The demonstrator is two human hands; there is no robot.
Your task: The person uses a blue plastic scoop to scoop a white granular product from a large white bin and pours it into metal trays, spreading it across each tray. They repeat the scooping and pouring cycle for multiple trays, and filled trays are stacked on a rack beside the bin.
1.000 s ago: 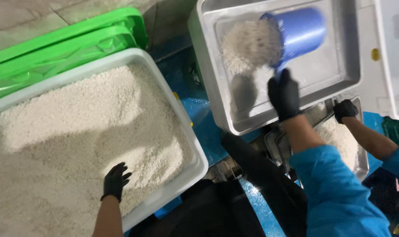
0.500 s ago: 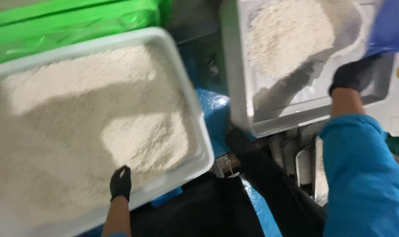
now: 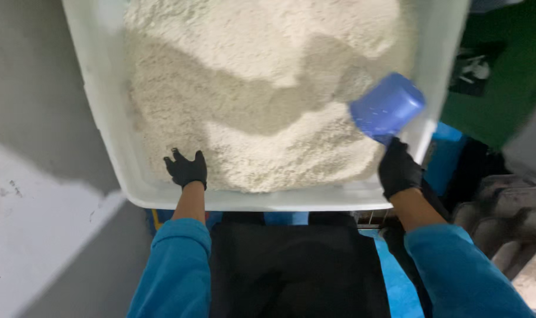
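The scoop (image 3: pixel 387 108), a blue plastic cup-shaped one, hangs over the right side of the big white tub (image 3: pixel 106 147), its closed bottom toward the camera and its mouth turned away into the heap. The right hand (image 3: pixel 399 171), in a black glove, is clenched on the scoop's handle just below the cup, at the tub's right rim. The left hand (image 3: pixel 186 169), also gloved in black, lies flat with fingers spread loose on the white grain (image 3: pixel 262 88) at the tub's near left corner, gripping nothing.

The grain fills the tub in uneven mounds, with a shadowed hollow across the middle. Both arms wear blue sleeves (image 3: pixel 174 265). A black apron (image 3: pixel 291 271) covers the lap below the tub's near rim. To the left lies a grey concrete floor (image 3: pixel 38 176) with a paler patch. To the right stand a dark green panel (image 3: pixel 503 88) and, lower down, grey metal parts (image 3: pixel 509 224), blurred and hard to make out.

The tub's far edge is cut off by the top of the picture. The scoop's handle is hidden inside the glove, and its inside cannot be seen.
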